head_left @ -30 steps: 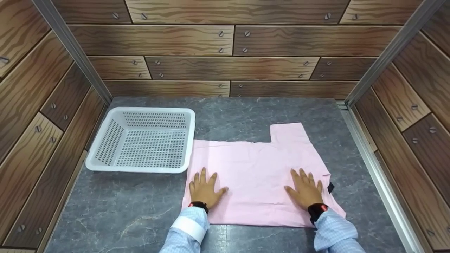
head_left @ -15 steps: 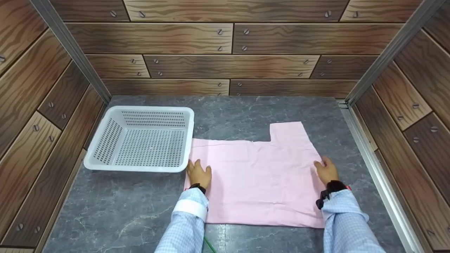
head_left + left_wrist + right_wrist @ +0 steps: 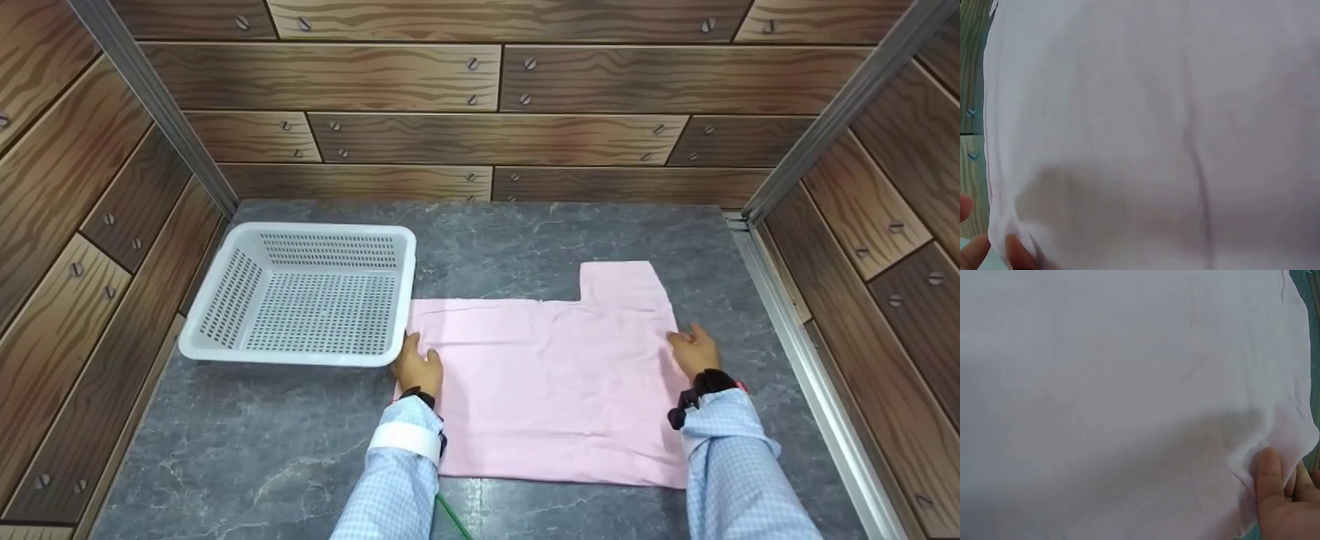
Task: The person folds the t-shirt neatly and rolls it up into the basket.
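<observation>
A pink shirt (image 3: 555,390) lies folded on the grey marbled tabletop, one sleeve (image 3: 621,282) jutting from its far right corner. At its left side, my left hand (image 3: 418,367) pinches the edge beside the basket; the left wrist view has the thumb (image 3: 1019,252) on top of the cloth and a finger (image 3: 974,253) just past the edge. Across from it, my right hand (image 3: 695,352) pinches the right edge, which bunches up around the thumb (image 3: 1269,475) in the right wrist view. Other fingers show beyond that edge, partly hidden by the cloth.
A white perforated plastic basket (image 3: 409,292) stands at the back left, its right rim close against the shirt and my left hand. Wood-pattern walls (image 3: 405,82) enclose the back and sides. A metal rail (image 3: 810,382) runs along the right. A green cord (image 3: 453,516) shows near my left sleeve.
My hands lay flat with spread fingers on the shirt a second ago. They have moved outward and away from me to its side edges and now pinch the cloth.
</observation>
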A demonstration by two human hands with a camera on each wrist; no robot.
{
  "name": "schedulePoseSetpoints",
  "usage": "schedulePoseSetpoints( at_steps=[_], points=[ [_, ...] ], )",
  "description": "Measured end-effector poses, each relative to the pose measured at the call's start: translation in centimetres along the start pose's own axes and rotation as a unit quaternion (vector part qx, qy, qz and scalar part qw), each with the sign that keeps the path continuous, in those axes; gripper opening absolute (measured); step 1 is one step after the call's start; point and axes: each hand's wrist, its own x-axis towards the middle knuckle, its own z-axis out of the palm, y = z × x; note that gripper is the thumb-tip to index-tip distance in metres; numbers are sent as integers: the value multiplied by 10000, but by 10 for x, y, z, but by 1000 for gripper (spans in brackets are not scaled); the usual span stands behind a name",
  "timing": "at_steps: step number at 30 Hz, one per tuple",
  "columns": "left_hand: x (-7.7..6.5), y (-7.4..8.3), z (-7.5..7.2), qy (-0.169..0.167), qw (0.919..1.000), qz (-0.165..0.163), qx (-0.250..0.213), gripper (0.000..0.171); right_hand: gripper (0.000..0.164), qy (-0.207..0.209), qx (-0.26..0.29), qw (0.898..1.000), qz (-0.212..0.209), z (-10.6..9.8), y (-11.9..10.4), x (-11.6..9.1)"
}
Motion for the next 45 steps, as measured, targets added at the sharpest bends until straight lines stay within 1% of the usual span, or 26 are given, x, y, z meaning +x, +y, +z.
schedulePoseSetpoints(
  at_steps=[3, 5, 8, 13, 15, 17, 19, 22, 24, 26, 28, 31, 33, 34, 36, 38, 39, 41, 43, 45],
  points=[
    [0, 1, 0, 75, 9995, -131, -272, 44, 71, -94, -344, 9994, 8, -1, -1, -1],
    [0, 1, 1, 183, 9987, -170, -435, 46, 68, -92, -565, 9984, 1, 0, -2, -3],
    [-1, 2, 2, 266, 9975, -260, -603, 49, 64, -48, -724, 9974, -41, 3, -2, -6],
    [-4, 4, -1, -45, 9970, -416, -655, 48, 59, 337, -798, 9962, -20, 9, -3, -11],
    [-4, 5, -2, -145, 9968, -427, -653, 48, 56, 531, -879, 9947, -46, 10, -3, -12],
    [-4, 5, -2, -165, 9969, -390, -662, 50, 51, 729, -975, 9925, -125, 11, -3, -13],
    [-4, 6, -2, -227, 9964, -360, -737, 53, 45, 889, -962, 9911, -232, 11, -3, -12],
    [-4, 6, -1, -574, 9909, -383, -1154, 61, 37, 1009, -769, 9912, -390, 11, -3, -10],
    [-4, 6, 0, -894, 9848, -426, -1429, 65, 32, 983, -529, 9929, -418, 10, -3, -8],
    [-4, 5, 0, -1212, 9779, -499, -1630, 67, 32, 876, -369, 9948, -351, 8, -3, -6],
    [-4, 4, -1, -1438, 9731, -547, -1715, 66, 36, 729, -250, 9968, -230, 7, -3, -5],
    [-4, 1, -2, -1716, 9661, -687, -1805, 64, 48, 535, -290, 9981, -98, 6, -2, -6],
    [-5, 0, -3, -1862, 9620, -788, -1836, 56, 56, 426, -191, 9989, -26, 6, -1, -8],
    [-5, 0, -3, -1918, 9607, -806, -1835, 50, 59, 408, -155, 9990, 4, 7, -1, -9],
    [-6, 0, -4, -1968, 9624, -749, -1718, 33, 60, 440, -94, 9990, 59, 7, -1, -10],
    [-7, 1, -6, -1939, 9665, -621, -1563, 18, 57, 527, 99, 9985, 97, 8, -1, -11],
    [-7, 1, -6, -1889, 9700, -516, -1444, 13, 54, 592, 195, 9980, 89, 8, -1, -11],
    [-8, 2, -7, -1746, 9767, -270, -1219, 9, 48, 725, 500, 9961, -10, 8, -2, -11],
    [-9, 4, -9, -1542, 9827, -54, -1025, 9, 41, 823, 894, 9925, -153, 6, -3, -10],
    [-9, 7, -10, -1280, 9872, 127, -947, 10, 36, 849, 1254, 9881, -263, 3, -4, -10]
  ],
)
